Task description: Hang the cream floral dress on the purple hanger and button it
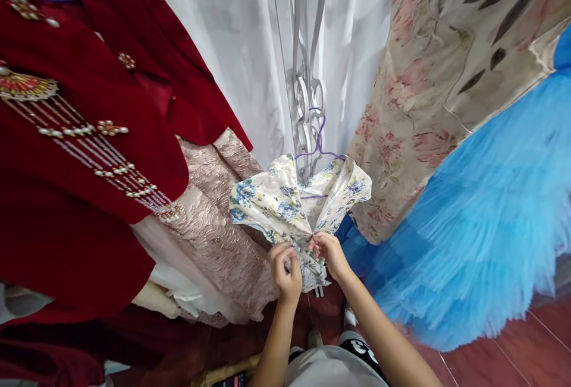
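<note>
A cream short-sleeved top [285, 205] with blue and yellow flowers hangs on a thin purple hanger [319, 137] in front of me. My right hand [329, 251] pinches its front edge at the bottom of the V-shaped neckline. Whatever small fastening may be between those fingertips is too small to make out. Lower and to the left, my left hand [285, 271] is beside the front of the top, its fingers curled in toward the thumb. Its fingertips overlap the cloth, and I cannot tell what they hold.
Dark red beaded garments [147, 113] and a pink brocade garment [214, 208] hang at left. A beige floral garment [392, 131] and a blue ruffled tulle skirt [482, 214] fill the right. White curtains [241, 36] hang behind white hooks [303, 96]. The floor [504, 345] is red tile.
</note>
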The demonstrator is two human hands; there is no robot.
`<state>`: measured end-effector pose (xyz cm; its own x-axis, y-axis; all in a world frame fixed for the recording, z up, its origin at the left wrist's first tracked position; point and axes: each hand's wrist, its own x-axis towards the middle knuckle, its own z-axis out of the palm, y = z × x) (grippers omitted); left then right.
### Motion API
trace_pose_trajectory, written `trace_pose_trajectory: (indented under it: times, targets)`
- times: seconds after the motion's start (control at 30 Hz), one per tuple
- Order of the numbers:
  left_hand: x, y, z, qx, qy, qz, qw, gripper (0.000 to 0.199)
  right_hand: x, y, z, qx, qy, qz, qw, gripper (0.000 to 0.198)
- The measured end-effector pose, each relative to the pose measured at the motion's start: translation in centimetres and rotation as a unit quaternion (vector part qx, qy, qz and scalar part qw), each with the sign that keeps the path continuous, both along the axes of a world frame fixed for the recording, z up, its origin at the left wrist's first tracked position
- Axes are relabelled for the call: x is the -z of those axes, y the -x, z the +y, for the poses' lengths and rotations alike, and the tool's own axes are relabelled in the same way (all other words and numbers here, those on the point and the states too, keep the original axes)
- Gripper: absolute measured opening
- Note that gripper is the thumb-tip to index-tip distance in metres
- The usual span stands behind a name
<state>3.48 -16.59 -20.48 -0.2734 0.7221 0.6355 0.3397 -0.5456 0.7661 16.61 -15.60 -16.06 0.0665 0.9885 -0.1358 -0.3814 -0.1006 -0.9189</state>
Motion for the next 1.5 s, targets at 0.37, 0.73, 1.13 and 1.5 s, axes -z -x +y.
trace_pose_trajectory:
  times: [0.37, 0.73, 1.13, 1.5]
  targets:
    - [-0.6, -3.7, 0.1, 0.192, 0.131, 0.034, 0.972, 0.013, -3.3, -0.7, -3.5, -0.003, -0.019, -0.059, 0.998, 0.029]
    - [-2.0, -4.5, -0.7, 0.171, 0.119, 0.204, 0.957, 0.022, -16.2, -3.4, 5.6, 0.032, -0.156, -0.066, 0.985, 0.027]
    - [-15.4, -0.5, 5.0, 0.129, -0.1, 0.196, 0.967, 0.034, -16.9, -3.8, 4.1, 0.031, -0.193, -0.101, 0.976, 0.02]
    - [-25.0, -1.5, 11.4, 0.146, -0.19, 0.378, 0.894, 0.025, -13.1, -2.8, 5.3, 0.063, -0.209, -0.179, 0.959, 0.023]
